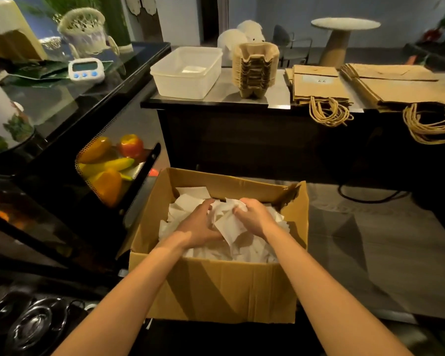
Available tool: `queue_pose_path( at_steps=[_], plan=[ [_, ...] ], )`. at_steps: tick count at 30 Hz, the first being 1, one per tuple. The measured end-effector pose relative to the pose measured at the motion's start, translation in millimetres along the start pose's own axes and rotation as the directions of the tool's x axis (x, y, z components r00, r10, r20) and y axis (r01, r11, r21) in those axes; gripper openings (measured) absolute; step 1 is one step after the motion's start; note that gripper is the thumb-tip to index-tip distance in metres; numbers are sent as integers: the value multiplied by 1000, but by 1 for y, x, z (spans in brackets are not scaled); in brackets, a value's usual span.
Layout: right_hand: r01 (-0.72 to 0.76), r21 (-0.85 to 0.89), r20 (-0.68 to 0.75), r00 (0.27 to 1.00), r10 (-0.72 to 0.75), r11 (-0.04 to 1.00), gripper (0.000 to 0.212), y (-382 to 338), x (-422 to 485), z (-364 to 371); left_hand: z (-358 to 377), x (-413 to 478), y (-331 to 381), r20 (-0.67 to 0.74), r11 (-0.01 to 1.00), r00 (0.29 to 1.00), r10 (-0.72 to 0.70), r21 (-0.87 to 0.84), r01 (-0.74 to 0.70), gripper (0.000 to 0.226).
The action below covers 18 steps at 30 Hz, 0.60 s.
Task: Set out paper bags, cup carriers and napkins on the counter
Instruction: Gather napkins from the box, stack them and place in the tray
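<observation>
1. Both hands are in the cardboard box [216,286] at 6 o'clock. The left hand [199,226] and right hand [253,217] curl their fingers [206,204] around a bunch of white napkins [229,224], grasping it from either side.
2. To do this well, I would press the bunch together from both sides, scoop under it so no loose sheets trail, lift it straight over the box wall and carry it toward 12 o'clock.
3. The plastic tub [188,73] on the desk [224,91] looks like the likely spot. The cup carriers [256,70] and paper bags [319,83] are set out from 12 toward 2 o'clock.
4. The napkins are a crumpled heap with no clear long axis. One sheet's corner hangs toward 6 o'clock.
</observation>
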State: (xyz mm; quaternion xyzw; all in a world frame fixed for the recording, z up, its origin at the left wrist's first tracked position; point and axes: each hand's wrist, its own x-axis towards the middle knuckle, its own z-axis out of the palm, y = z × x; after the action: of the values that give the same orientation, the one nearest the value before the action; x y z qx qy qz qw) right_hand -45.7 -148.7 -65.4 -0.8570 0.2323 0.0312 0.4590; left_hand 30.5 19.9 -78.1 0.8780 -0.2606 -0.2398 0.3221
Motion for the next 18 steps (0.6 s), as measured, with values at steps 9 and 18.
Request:
queue_pose_path(
  at_steps=[9, 18],
  plan=[
    [-70, -102, 80, 994, 78, 992, 41, 6, 0, -1, -7, -1, 4, -95, 995, 995, -36, 93, 45, 21],
    [14, -174, 182, 983, 18, 985, 64, 7, -9, 0, 2, -1, 0, 103, 992, 988, -112, 64, 106, 58]
  ],
)
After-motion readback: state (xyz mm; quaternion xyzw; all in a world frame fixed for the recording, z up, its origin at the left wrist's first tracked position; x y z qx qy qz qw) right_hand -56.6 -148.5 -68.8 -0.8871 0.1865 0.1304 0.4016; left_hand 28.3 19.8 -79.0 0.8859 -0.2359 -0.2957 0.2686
